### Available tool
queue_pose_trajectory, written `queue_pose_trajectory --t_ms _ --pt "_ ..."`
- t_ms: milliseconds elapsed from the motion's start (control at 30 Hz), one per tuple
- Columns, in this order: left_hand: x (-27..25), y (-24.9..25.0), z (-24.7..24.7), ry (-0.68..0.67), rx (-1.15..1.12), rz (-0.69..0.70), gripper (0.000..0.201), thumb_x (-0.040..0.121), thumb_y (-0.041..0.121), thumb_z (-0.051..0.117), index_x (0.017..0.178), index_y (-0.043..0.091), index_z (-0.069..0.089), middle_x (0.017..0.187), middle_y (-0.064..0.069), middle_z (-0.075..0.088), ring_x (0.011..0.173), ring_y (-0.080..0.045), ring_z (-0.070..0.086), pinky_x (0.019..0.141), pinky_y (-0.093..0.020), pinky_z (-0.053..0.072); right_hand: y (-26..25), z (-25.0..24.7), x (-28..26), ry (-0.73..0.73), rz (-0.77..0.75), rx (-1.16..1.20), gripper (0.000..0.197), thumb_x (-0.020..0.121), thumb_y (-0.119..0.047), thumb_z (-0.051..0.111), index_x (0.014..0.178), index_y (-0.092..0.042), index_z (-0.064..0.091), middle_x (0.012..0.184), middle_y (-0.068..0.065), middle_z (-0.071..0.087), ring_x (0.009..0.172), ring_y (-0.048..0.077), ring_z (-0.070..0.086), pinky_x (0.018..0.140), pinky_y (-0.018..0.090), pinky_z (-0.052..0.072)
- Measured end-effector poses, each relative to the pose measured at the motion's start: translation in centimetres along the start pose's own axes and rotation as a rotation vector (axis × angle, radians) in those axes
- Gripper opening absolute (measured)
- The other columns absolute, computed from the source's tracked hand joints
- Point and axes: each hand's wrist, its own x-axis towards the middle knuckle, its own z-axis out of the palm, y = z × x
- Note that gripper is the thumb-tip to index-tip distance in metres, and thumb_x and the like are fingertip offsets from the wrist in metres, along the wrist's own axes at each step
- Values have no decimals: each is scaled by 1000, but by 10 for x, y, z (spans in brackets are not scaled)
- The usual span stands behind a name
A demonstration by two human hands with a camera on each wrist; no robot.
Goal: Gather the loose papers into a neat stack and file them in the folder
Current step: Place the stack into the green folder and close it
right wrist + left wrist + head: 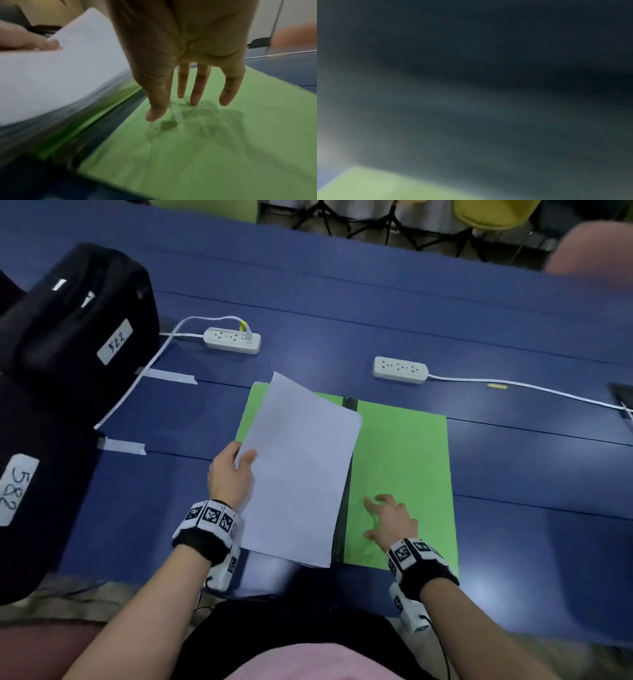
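Observation:
A green folder (400,474) lies open on the blue table, its dark spine running down the middle. A stack of white papers (301,467) sits tilted over the folder's left half. My left hand (236,470) grips the stack's left edge, thumb on top. My right hand (383,515) hovers with spread, straight fingers just over the folder's right half (223,142); the right wrist view shows the fingertips (194,100) close to the green surface and the papers (60,81) at the left. The left wrist view is dark and blurred, with a corner of green folder (376,189).
Two white power strips (233,340) (400,369) with cords lie behind the folder. Black cases with number labels (78,320) stand at the left. Tape strips (120,446) hold a cord down. The table's near edge (308,583) is close to my body.

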Motion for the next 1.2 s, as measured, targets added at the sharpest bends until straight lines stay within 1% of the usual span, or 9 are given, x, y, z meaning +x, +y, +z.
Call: queue_pose_trajectory --t_ms 133,267,400,567,667,833,933,1033,1200 --pt "-6 6 8 -88 -185 -18 19 91 18 57 73 21 55 70 5 58 63 -16 48 67 -30 41 -4 -21 5 48 -86 578 54 97 -40 42 147 -23 31 141 6 50 122 24 54 97 30 43" --pt "-18 28 23 -142 -264 20 27 93 12 54 69 16 44 57 6 41 44 -5 30 46 -21 27 -11 -42 7 -40 -5 1237 62 93 -51 43 143 -14 38 136 10 55 120 24 57 101 40 46" --pt "-22 29 40 -179 -320 6 24 94 19 53 84 0 46 64 -4 42 56 -16 28 52 -27 25 -6 -55 5 -261 38 1849 61 82 -62 39 113 -17 67 111 7 72 102 23 67 91 40 51" --pt "-29 46 49 -511 -256 69 29 93 27 58 120 15 59 112 7 66 97 -5 63 86 -21 49 18 -54 5 -50 28 1641 62 81 -42 64 131 -6 53 124 11 65 106 26 66 92 42 53" --pt "-31 65 54 -713 -189 -9 32 90 28 64 120 19 57 114 8 66 98 -2 63 81 -13 48 40 -52 2 -71 -14 1638 83 61 -46 79 129 -7 55 123 11 66 104 25 68 86 39 57" --pt "-38 76 83 -619 -164 -67 42 91 35 60 124 8 60 121 -3 65 106 -15 61 92 -28 46 62 -53 0 -175 -21 1636 90 53 -40 89 130 -8 54 125 11 65 113 30 63 97 49 49" --pt "-53 75 110 -534 -197 -41 40 85 30 70 116 6 65 118 -9 68 101 -15 64 88 -27 47 65 -58 0 -220 51 1632 51 82 -16 70 129 -6 53 125 13 64 114 31 62 93 46 51" --pt "-59 73 127 -496 -137 -44 48 64 43 83 100 13 72 104 -7 74 94 -19 71 87 -39 56 72 -64 6 -299 88 1375 37 90 -9 60 127 -9 54 121 10 65 111 29 63 92 45 52" --pt "-49 49 127 -388 -73 -130 54 70 41 81 111 10 64 108 -7 69 101 -26 67 89 -41 55 97 -72 18 -135 249 1188 45 84 -8 67 124 1 49 120 14 62 108 34 61 97 54 47"
